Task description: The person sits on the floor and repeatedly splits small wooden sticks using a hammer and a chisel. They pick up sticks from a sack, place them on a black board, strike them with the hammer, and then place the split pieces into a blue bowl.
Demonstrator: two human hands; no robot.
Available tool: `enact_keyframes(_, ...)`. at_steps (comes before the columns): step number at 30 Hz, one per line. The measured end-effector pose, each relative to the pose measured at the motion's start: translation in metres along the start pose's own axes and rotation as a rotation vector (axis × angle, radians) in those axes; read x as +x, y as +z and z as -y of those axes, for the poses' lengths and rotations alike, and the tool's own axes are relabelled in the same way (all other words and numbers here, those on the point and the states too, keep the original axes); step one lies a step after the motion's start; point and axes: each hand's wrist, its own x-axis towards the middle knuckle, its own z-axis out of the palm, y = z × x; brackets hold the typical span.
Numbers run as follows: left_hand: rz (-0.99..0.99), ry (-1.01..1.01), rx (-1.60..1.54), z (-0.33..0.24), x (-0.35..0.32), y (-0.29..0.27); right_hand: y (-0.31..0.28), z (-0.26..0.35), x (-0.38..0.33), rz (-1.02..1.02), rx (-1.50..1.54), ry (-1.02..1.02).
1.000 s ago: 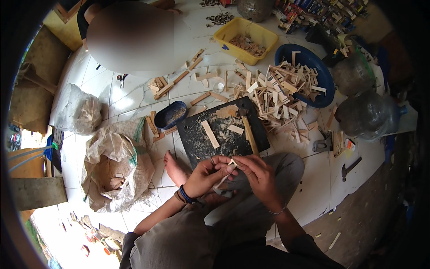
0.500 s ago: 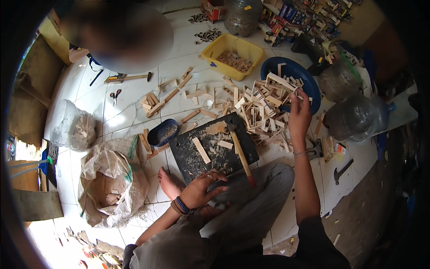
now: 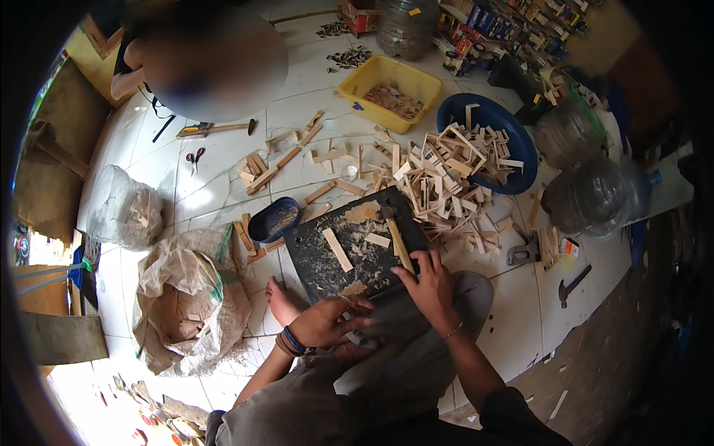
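Note:
My right hand (image 3: 433, 293) is at the near right edge of the black board (image 3: 312, 245). Its thumb and fingers close around the handle of a hammer (image 3: 396, 241) lying there; the handle's end is hidden beneath the hand. Two flat wood pieces lie on the sawdust-strewn board: a longer strip (image 3: 338, 250) and a shorter block (image 3: 378, 240). My left hand (image 3: 327, 321) hovers or rests by the board's front edge near my legs, fingers apart, holding nothing.
A big pile of joined wood strips (image 3: 446, 186) spills from a blue basin (image 3: 520, 167). Behind stands a yellow tub (image 3: 357, 78) of small pieces. An open sack (image 3: 230, 297) and a small blue tray (image 3: 256, 227) are left; another hammer (image 3: 573, 288) and a stapler (image 3: 524, 251) lie right.
My right hand has let go of a wood piece at the pile and come back toward me, down to the hammer's handle. My left hand has barely moved.

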Motion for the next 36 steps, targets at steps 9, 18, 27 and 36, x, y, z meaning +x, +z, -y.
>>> enact_keyframes(9,0.001,0.029,0.009,0.003,0.001,-0.001,-0.015,-0.017,0.011,-0.131,0.238,0.096)
enact_keyframes(18,-0.012,0.028,0.042,0.005,-0.003,-0.006,-0.031,-0.017,-0.036,-0.144,0.179,0.071)
enact_keyframes(27,0.032,-0.026,0.055,0.009,-0.005,-0.007,-0.007,-0.008,-0.05,-0.091,0.212,0.151)
enact_keyframes(36,-0.074,-0.111,-0.001,0.015,-0.018,-0.011,0.006,0.001,-0.013,-0.114,0.178,0.13)
